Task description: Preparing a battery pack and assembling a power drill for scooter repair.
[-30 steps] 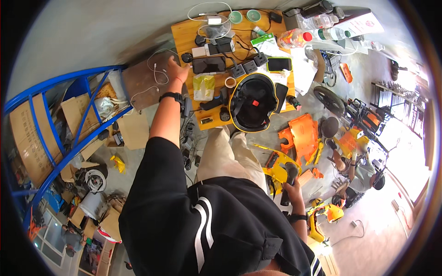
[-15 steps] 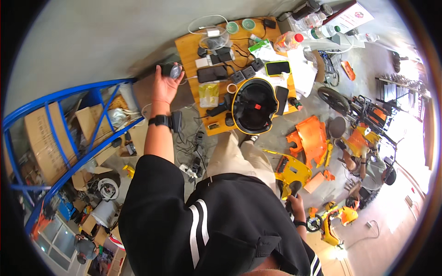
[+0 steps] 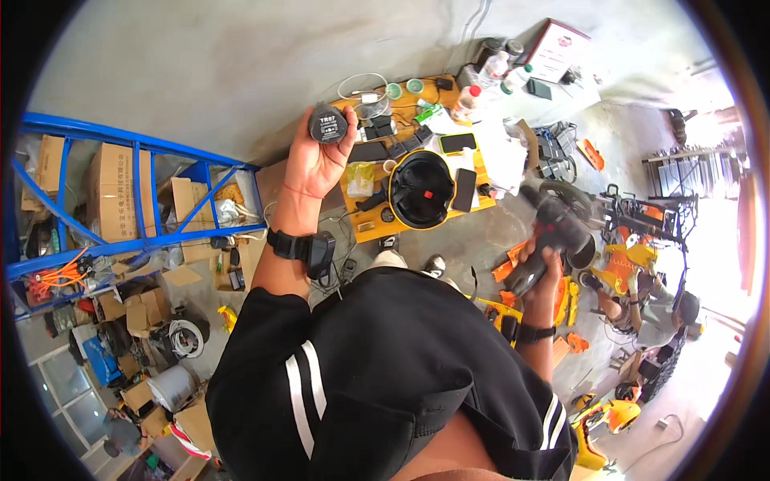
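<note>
A person in a black shirt (image 3: 361, 353) with white stripes looks down on a cluttered workshop, wearing a black wristband (image 3: 536, 333) on the right arm. The right hand (image 3: 547, 268) is wrapped around the handle of a dark power tool (image 3: 561, 228), blurred and held out over the floor. The left hand (image 3: 314, 167), raised at the table's left side, grasps a dark, round-ended block (image 3: 328, 124), its printed face toward the camera and fingers curled about its edges. Beyond the hands, a yellow-rimmed black helmet (image 3: 413, 192) lies with its hollow up on a wooden table (image 3: 366, 230), just beside a black phone (image 3: 463, 190). Behind it is a phone in a yellow-green case (image 3: 457, 143); a red-capped bottle (image 3: 465, 104) stands farther back. At left, a blue metal rack (image 3: 144, 200) holds cardboard cartons (image 3: 118, 192). Well off to the right, a second person (image 3: 658, 313) in grey sits among yellow and orange parts.
</note>
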Available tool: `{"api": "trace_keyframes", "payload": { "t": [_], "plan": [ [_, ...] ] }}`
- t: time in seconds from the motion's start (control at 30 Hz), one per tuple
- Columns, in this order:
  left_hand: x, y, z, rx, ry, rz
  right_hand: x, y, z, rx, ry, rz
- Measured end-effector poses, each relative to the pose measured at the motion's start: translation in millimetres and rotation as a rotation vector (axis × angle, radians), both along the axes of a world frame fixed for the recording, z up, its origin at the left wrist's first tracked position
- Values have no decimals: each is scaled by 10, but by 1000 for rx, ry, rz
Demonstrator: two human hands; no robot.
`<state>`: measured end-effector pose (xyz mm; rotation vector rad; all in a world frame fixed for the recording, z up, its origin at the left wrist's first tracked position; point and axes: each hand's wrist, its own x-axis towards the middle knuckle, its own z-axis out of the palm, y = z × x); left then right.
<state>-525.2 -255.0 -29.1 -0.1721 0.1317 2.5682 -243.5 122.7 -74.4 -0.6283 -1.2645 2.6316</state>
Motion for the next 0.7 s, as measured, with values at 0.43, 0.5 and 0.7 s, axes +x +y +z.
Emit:
{"api": "trace_keyframes", "payload": {
  "t": [0.43,0.5,0.7],
  "plan": [
    [1070,1486,939,-35,53,-419,-730,181,1128,-1217,573,-51],
    [1175,1629,989,-37,77,-464,-709,165,1158,-1220,551,-152],
    [1417,1885,981,-53,92,-525,-549,226,1132,-1206,496,-241]
  ]
}}
